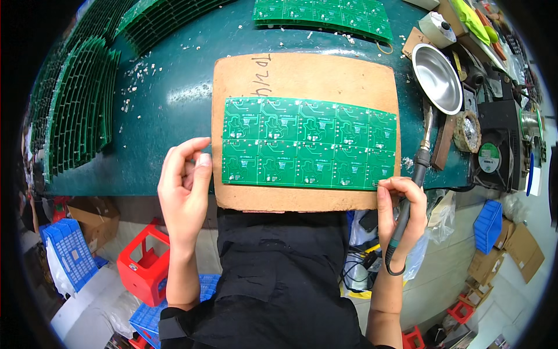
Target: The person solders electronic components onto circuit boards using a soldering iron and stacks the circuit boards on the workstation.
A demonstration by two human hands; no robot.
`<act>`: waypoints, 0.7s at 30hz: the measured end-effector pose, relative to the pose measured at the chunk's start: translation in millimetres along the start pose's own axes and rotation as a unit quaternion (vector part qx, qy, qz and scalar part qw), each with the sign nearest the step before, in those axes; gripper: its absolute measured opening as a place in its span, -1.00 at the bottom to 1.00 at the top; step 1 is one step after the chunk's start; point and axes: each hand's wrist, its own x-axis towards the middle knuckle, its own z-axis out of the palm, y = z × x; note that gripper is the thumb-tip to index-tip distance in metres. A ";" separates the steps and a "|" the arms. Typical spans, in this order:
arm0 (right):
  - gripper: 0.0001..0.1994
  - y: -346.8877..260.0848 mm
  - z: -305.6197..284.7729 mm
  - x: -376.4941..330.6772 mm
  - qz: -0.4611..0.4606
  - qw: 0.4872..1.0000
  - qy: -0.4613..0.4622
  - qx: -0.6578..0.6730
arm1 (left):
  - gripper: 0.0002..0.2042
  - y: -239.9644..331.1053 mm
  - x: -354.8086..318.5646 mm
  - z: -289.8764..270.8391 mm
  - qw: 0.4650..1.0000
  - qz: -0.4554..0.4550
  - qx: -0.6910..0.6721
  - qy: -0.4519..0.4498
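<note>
A green circuit board panel (308, 144) lies flat on a tan fibreboard sheet (302, 72) with handwriting on it. My right hand (402, 212) pinches the panel's near right corner between thumb and index finger. Lying across that same hand is a soldering iron (407, 198), its grey grip pointing away toward a metal bowl (437, 79). Just left of the panel, my left hand (187, 183) is raised, holding nothing. Its thumb and index finger are apart and the other fingers are loosely curled.
Racked green boards (81, 110) stand at the left, and more panels (325, 17) lie at the far side. To the right are a black fan unit (497, 145), a solder spool (530, 125) and a white bottle (436, 29). Small pale scraps dot the green table (168, 116).
</note>
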 end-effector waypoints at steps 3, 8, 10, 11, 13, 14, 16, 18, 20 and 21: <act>-0.75 -0.8 0.7 0.8 0.001 1.000 0.005 -0.018 | -0.82 -1.0 0.1 6.5 0.999 -0.021 -0.015 -0.019; -0.74 0.9 1.6 0.4 -0.006 1.000 0.013 -0.015 | -0.82 -2.5 -0.1 10.2 1.000 -0.007 0.002 -0.028; -0.74 -0.4 0.8 1.0 -0.004 1.000 0.009 -0.013 | -0.81 -2.7 0.5 10.4 0.999 -0.025 -0.013 -0.024; -0.74 -1.2 0.3 1.3 -0.001 1.000 0.006 -0.013 | -0.81 -2.2 1.4 10.6 1.000 -0.010 -0.011 -0.026; -0.74 -2.7 -0.8 2.7 0.005 1.000 0.001 -0.015 | -0.80 1.3 2.1 9.3 1.000 0.004 -0.009 -0.026; -0.74 -3.0 -1.1 3.2 0.012 1.000 -0.004 -0.018 | -0.80 4.6 2.4 7.8 0.999 0.000 0.011 -0.033; -0.74 -3.2 -0.7 4.6 0.004 1.000 -0.008 -0.021 | -0.80 6.3 2.3 7.2 0.999 -0.004 0.031 -0.040; -0.74 -2.6 -0.1 5.1 -0.003 1.000 -0.013 -0.026 | -0.79 5.6 2.2 8.2 0.999 -0.003 0.019 -0.031; -0.74 -1.4 0.2 4.3 -0.002 1.000 -0.008 -0.020 | -0.79 5.6 1.7 7.8 0.999 -0.002 0.018 -0.035; -0.74 -1.6 0.3 4.4 -0.003 1.000 -0.009 -0.020 | -0.79 6.2 2.2 6.7 0.999 0.001 0.019 -0.039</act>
